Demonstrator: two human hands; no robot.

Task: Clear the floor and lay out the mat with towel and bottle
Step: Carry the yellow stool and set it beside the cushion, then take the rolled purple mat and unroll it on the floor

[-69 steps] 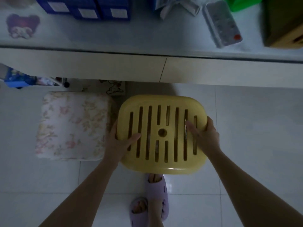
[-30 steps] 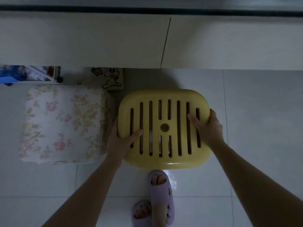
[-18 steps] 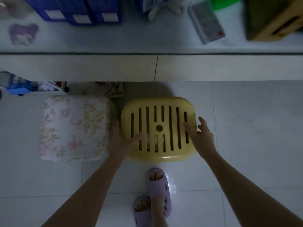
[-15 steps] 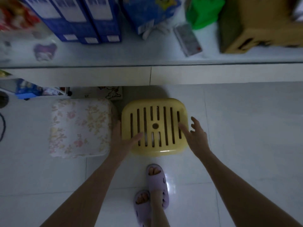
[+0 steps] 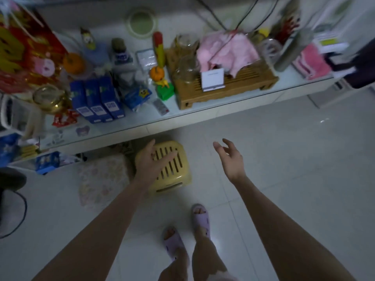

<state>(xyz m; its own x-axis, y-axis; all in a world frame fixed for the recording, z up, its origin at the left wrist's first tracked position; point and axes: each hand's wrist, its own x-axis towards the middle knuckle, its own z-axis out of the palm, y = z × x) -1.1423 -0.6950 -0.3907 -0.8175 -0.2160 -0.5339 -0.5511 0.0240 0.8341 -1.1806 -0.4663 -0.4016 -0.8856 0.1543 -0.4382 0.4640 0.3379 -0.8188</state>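
Head view: dim, somewhat blurred.
Stool [image 5: 171, 169]: yellow, slotted top, stood on the floor [image 5: 284, 169] at the desk edge, partly under it.
Cushioned stool [image 5: 102, 179]: floral cover, just beside the stool on its left.
Left hand [image 5: 151, 164]: grip released, fingers spread, seen over the stool's left part; contact could not be told.
Right hand [image 5: 230, 159]: grip released, fingers loosely curled, empty, to the right of the stool and apart from it.
Desk [image 5: 129, 123]: white, crowded; blue boxes [image 5: 97, 102] at left, wooden tray [image 5: 223, 82] at centre right.
Pink cloth [image 5: 225, 51]: lay crumpled on the tray.
Pink towel [image 5: 310, 64]: folded, at the desk's right end.
Slippers [image 5: 199, 218]: lilac, on both feet, on the floor below the stool.
Mat, bottle: could not be picked out.
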